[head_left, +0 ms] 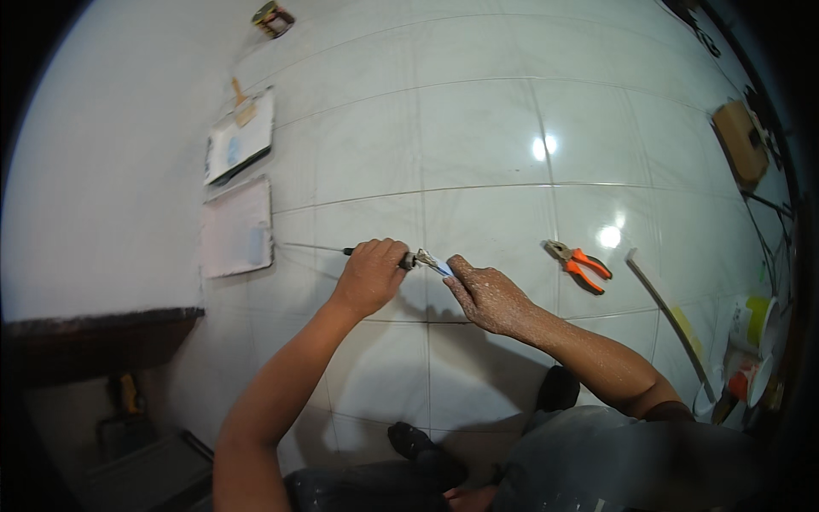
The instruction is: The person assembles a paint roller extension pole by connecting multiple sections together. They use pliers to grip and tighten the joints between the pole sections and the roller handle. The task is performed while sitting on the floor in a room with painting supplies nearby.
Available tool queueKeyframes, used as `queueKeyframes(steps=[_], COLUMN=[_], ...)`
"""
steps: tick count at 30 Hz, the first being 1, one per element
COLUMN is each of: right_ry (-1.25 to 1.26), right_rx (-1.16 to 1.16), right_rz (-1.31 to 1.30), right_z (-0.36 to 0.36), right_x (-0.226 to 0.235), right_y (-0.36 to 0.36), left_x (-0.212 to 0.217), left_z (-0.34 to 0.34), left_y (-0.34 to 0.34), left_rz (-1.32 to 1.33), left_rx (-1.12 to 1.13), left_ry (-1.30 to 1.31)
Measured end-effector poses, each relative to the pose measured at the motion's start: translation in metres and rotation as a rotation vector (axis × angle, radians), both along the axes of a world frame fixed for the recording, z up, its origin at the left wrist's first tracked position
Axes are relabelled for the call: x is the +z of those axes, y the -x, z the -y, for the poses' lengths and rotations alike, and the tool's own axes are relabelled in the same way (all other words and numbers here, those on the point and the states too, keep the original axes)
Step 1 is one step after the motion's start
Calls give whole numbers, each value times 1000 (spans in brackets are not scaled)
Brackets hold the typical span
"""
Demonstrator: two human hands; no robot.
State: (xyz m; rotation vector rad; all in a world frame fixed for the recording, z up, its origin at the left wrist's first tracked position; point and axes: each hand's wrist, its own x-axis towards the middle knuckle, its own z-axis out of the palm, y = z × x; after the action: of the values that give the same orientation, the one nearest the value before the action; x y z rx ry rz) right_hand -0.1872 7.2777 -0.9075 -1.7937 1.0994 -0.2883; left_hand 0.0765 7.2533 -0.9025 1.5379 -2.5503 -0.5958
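Note:
My left hand [372, 275] is closed around the handle of a long thin tool [316, 248] whose metal shaft points left over the white tiled floor [478, 145]. My right hand [486, 294], speckled with white dust, pinches a small bluish-white piece [437, 265] at the tool's other end. The two hands are nearly touching above a tile joint.
Orange-handled pliers [580, 266] lie on the tiles to the right. A long flat strip [665, 307] lies farther right, near several containers [751, 341]. Two flat boards [237, 229] lean by the left wall. A brown box [739, 141] sits far right. My shoes [426, 452] are below.

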Motion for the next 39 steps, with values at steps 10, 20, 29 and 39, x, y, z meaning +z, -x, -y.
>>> queueKeyframes(steps=[10, 20, 29, 39], right_ry=[179, 218, 401, 579], right_rx=[42, 134, 295, 370], right_rz=[45, -122, -391, -534], right_z=[-25, -44, -33, -24], right_x=[47, 74, 108, 109], right_y=[-22, -30, -26, -22], left_x=[73, 82, 67, 72], left_z=[-37, -59, -57, -51], left_y=[-8, -16, -20, -16], left_rz=[-139, -123, -57, -104], left_rx=[101, 73, 7, 6], left_ry=[106, 129, 149, 102])
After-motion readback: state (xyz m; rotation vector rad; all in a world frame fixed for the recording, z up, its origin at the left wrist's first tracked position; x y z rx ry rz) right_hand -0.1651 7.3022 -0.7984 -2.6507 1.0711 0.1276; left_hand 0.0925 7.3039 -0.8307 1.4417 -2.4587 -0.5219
